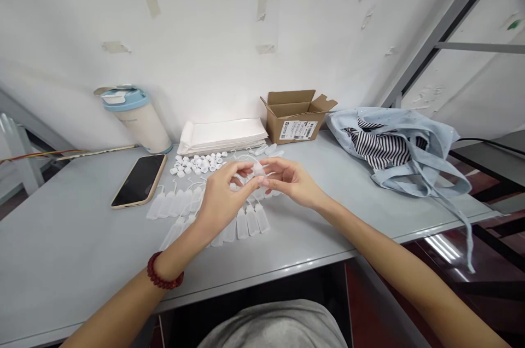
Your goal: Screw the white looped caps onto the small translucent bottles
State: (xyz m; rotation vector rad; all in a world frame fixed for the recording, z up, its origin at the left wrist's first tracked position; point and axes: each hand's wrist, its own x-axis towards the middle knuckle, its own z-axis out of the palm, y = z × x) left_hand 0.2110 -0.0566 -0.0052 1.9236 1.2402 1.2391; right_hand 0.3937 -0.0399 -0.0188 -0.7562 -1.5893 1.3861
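In front of the carton, I see left hand and right hand pinch one small bottle (nearly closed grip); slack pressure could drop it.

We look from the wearer's head, forward and down, close over the worktop at mid-frame, with the wall across the top and the wearer's grey clothing at bottom centre.

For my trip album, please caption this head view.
Left hand and right hand hold a bottle over the table, near white caps and more bottles.
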